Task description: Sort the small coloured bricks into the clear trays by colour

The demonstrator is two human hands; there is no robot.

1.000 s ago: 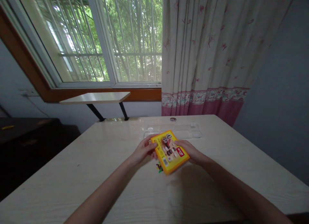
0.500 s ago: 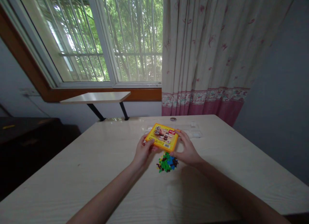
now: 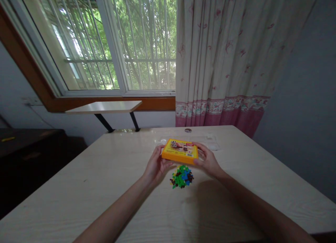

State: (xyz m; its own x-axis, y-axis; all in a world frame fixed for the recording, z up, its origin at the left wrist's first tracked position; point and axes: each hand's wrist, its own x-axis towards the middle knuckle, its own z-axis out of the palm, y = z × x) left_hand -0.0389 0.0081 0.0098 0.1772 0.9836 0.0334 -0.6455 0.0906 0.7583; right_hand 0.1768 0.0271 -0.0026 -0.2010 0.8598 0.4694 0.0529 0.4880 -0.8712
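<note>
A flat yellow box with a printed picture and dark lettering on its top is held level above the table between both hands. My left hand grips its left end, fingers reaching underneath. On the right end, my right hand is closed, with the thumb at the front corner and the fingers along the far side. Just below and in front of the box, a small heap of green, blue, yellow and dark brown plastic pieces lies on the table. The box's underside is hidden.
Behind the box, a clear plastic tray lies on the pale wooden table. A raised shelf on black legs stands at the back left. A cable hole cover sits near the back edge, before the curtain.
The box has tipped from facing me to nearly level, so its front side now shows. Both hands have turned with it and shifted slightly right. The heap of pieces is unchanged.
</note>
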